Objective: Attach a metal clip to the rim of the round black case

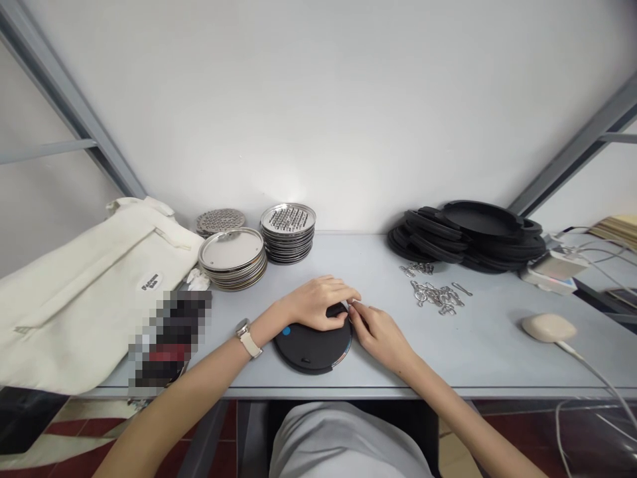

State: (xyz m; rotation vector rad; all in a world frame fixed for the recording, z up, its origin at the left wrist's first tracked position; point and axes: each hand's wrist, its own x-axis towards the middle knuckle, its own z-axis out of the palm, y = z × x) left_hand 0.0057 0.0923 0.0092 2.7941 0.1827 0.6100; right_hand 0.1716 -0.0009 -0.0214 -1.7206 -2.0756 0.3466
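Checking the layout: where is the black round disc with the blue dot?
In the head view, the black round disc lies low at centre, near the grey table's front edge, partly under the left hand, the right hand at its right rim.

Lighting: bright, cool white, even; source out of frame. Brightest patch – the pale wall beyond the grip; tone falls off toward the upper right corner.

Glare: pale sheen on the stack of metal discs left of the grip; fine glints on the small metal clips to its right.

Shadows: soft; a faint one on the wall behind the black pans, right and beyond. Black disc under the left hand: matte, low in detail.

Definition: fair; the small bright piece at the right hand's fingertips perhaps metal, too small to resolve.

Distortion: wide-angle; frame posts slant outward either side. Square pixelation left of the grip.
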